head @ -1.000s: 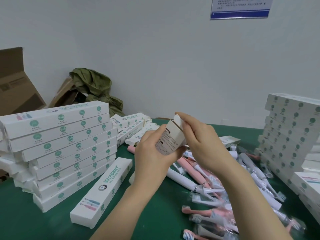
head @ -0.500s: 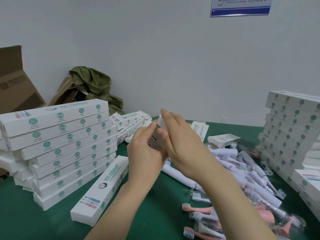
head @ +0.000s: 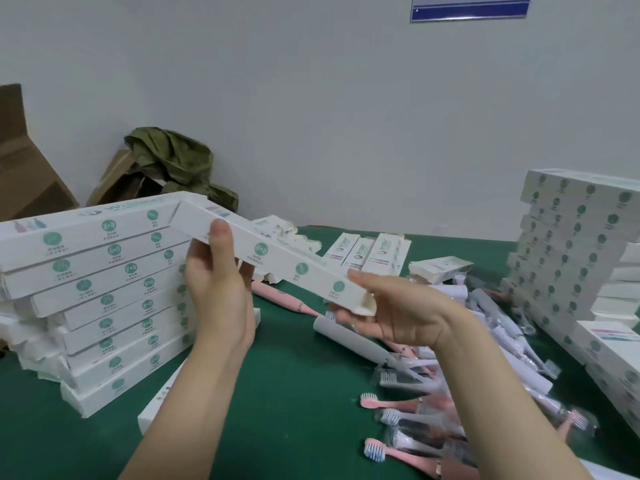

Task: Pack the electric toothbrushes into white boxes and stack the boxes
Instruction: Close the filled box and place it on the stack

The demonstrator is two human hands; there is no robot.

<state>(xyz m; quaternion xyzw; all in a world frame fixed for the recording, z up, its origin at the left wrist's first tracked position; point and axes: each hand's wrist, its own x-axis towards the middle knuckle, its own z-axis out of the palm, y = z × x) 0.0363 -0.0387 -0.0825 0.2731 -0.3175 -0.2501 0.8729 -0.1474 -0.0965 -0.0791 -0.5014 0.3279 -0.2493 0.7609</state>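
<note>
1. At nine o'clock on the green table (head: 294,393) stands a tall stack of white boxes (head: 97,289). A brown carton (head: 24,174) and a crumpled green cloth (head: 173,164) lie behind it, toward ten and eleven o'clock.
2. The left hand (head: 218,292) grips the held white box (head: 277,258) near its middle, with the thumb up the front face and the fingers behind.
3. That box hangs above the table's centre, slanting from eleven o'clock down to four. Whether its upper end touches the stack cannot be told.
4. The right hand (head: 405,317) pinches the lower end, thumb on top and fingers beneath. The end flap there is open.
5. Loose toothbrushes (head: 433,375), pink, grey and white, are heaped at four to five o'clock.
6. A second stack of boxes (head: 571,251) stands at three o'clock.
</note>
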